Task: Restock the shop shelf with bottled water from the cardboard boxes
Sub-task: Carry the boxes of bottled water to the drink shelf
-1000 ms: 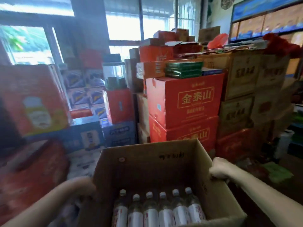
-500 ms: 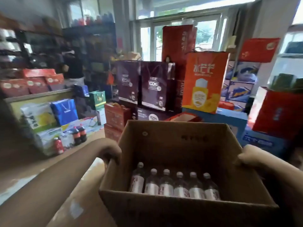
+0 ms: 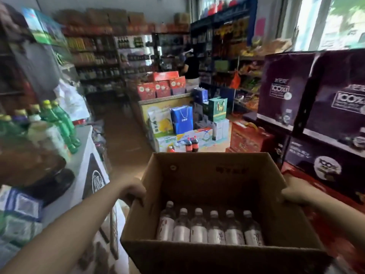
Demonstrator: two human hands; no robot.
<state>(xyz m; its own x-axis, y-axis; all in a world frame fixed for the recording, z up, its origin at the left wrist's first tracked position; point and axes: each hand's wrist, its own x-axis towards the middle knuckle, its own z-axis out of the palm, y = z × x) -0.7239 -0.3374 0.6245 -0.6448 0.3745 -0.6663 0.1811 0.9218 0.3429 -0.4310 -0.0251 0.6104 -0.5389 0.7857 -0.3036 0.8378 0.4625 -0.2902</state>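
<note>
box (image 3: 207, 194): open carton, carried in front of the person, off the floor
bottles (image 3: 209, 230): one row of six along near wall, upright, capped; rest of box bare
left hand (image 3: 134, 191): fingers curled over left wall, gripping
right hand (image 3: 292, 195): gripping right wall
shelves (image 3: 98, 56): far down the aisle, well apart
progress: transport step; no bottle shelved from this box yet
left: reach shelf, unload six

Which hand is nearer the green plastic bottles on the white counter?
Left. The left hand grips the cardboard box on the side of the green bottles; the right hand grips the far side.
</note>
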